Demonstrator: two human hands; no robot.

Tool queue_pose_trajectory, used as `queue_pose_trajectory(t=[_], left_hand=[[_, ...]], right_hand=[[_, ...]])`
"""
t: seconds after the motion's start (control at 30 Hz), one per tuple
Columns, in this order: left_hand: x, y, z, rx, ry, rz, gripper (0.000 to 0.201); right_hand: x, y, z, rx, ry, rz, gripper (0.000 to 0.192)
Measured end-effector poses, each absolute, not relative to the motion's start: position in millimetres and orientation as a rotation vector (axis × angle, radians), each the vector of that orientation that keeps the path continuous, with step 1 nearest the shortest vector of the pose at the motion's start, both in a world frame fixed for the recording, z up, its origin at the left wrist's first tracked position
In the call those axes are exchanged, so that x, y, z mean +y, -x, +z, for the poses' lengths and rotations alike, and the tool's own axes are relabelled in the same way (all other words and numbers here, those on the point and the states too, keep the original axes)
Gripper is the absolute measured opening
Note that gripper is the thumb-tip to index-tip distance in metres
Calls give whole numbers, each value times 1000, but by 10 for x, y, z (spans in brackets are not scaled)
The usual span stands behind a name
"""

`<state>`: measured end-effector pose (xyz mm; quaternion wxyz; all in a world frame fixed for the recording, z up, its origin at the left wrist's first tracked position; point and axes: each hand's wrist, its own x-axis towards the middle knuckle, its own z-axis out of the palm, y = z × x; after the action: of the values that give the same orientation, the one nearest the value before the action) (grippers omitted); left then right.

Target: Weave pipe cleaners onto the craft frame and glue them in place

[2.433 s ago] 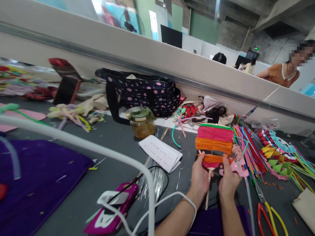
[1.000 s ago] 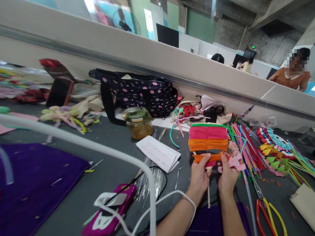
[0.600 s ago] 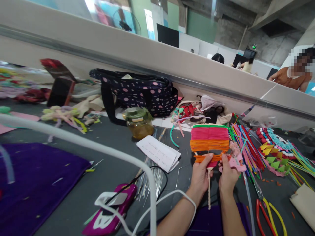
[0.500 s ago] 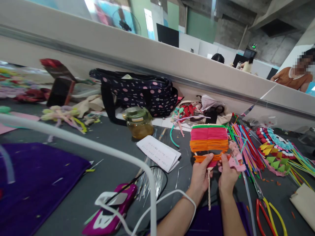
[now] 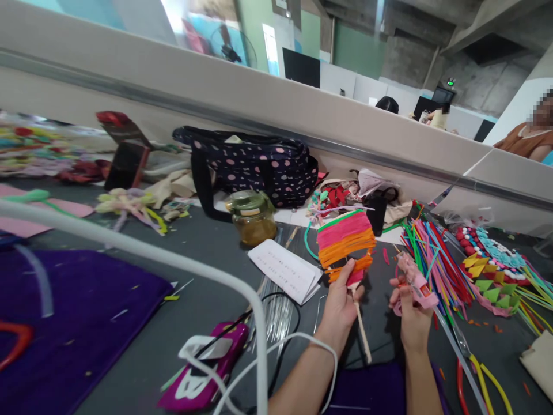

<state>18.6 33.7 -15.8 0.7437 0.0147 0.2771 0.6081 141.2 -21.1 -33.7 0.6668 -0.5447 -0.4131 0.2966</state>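
Observation:
My left hand (image 5: pixel 339 308) is closed round the lower part of a small striped fan (image 5: pixel 345 237), near its thin pale handle (image 5: pixel 363 331). The fan has green, pink and orange strips, and a gap between the orange bands shows the dark table. In my right hand (image 5: pixel 412 325) is a pink hot-glue gun (image 5: pixel 415 279), its nozzle pointing up and away from me. A long clear glue stick (image 5: pixel 460 351) trails from its back. The gun is apart from the fan, to its right.
Coloured pipe cleaners (image 5: pixel 444 265) lie right, above pliers with red and yellow handles (image 5: pixel 488 374). A folded paper (image 5: pixel 283 268), a lidded jar (image 5: pixel 253 222) and a patterned bag (image 5: pixel 259 167) are farther left. A white cable (image 5: pixel 242 279) arches across the front.
My hands have moved apart. My right hand has let go of the fan's edge and shifted right with the glue gun, while my left hand has tilted the fan and brought it left.

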Motion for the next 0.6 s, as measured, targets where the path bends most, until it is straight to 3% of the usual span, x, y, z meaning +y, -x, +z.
queue_pose_trajectory(t=[0.6], left_hand=[[369,38,-81,592,51,1070,27]], right_hand=[[-352,-1342,-290,-1281,1391,726,30]])
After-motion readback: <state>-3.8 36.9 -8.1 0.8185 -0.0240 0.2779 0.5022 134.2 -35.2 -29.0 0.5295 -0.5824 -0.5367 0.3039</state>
